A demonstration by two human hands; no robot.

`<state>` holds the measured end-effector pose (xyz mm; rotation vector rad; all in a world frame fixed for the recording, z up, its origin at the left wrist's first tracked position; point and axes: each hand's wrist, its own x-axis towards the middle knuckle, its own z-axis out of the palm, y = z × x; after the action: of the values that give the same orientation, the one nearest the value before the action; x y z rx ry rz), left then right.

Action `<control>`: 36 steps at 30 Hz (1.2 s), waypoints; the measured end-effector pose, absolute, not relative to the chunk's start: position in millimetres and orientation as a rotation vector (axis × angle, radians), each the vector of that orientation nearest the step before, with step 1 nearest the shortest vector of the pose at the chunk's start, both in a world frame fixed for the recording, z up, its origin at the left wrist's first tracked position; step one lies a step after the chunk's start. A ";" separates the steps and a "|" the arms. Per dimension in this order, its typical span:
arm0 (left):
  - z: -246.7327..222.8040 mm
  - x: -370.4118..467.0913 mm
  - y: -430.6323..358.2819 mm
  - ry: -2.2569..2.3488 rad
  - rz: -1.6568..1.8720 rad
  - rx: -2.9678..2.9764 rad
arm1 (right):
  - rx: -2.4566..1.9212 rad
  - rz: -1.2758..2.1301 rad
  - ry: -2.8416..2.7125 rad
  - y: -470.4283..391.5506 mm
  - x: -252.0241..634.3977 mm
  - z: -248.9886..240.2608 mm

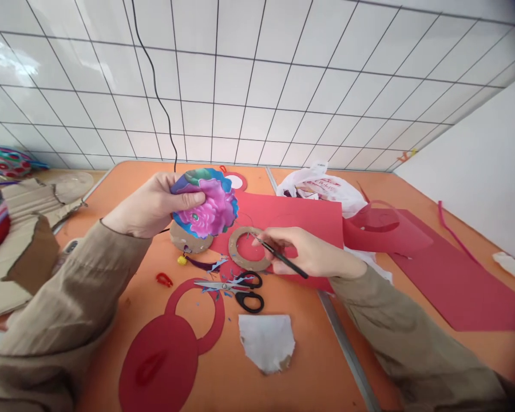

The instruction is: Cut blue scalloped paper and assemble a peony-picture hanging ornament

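My left hand (150, 206) pinches a round floral piece (210, 206), pink, blue and green with a wavy rim, held up above the table. In my right hand (304, 249) is a slim black pen-like tool (285, 260), its tip pointing left over a brown cardboard ring (236, 252). The ring lies on a red sheet (313, 214) just under that hand; I cannot tell whether the tip touches it. Behind and below the floral piece sits a brown cardboard disc (193, 243), partly hidden. Black-handled scissors (249, 300) rest partly open among blue scraps nearer me.
A red paper ring (218, 326) and a red oval (158, 360) lie at front left, beside a white scrap (268, 340). Torn cardboard (30, 246) covers the left side. A plastic bag (321, 186) and more red sheets (446, 269) are on the right. A tiled wall (240, 74) stands behind.
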<state>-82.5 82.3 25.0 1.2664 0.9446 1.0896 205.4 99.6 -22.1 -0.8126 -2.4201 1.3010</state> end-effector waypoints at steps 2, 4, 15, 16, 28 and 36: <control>25.6 -82.8 81.6 0.917 1.102 1.241 | -0.595 1.534 -2.288 107.2 210.4 -25.8; 24.3 -82.9 80.7 0.900 1.081 1.222 | -0.410 1.655 -2.165 109.1 212.0 -28.9; 0.3 -62.1 82.8 0.752 0.913 1.066 | -0.305 1.580 -1.913 81.1 192.5 -33.2; 0.4 -61.2 82.5 0.755 0.904 1.052 | -0.312 1.575 -1.903 81.2 192.0 -33.8; -1.1 -57.8 81.5 0.747 0.890 1.023 | -0.456 1.527 -1.897 79.2 191.1 -36.1; -0.8 -58.4 81.3 0.789 0.906 1.036 | -0.503 1.482 -1.936 78.9 189.9 -35.7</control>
<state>-58.4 81.3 -0.8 1.0365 0.7886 0.9057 189.9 78.9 -35.7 -0.5026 -1.9357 1.4818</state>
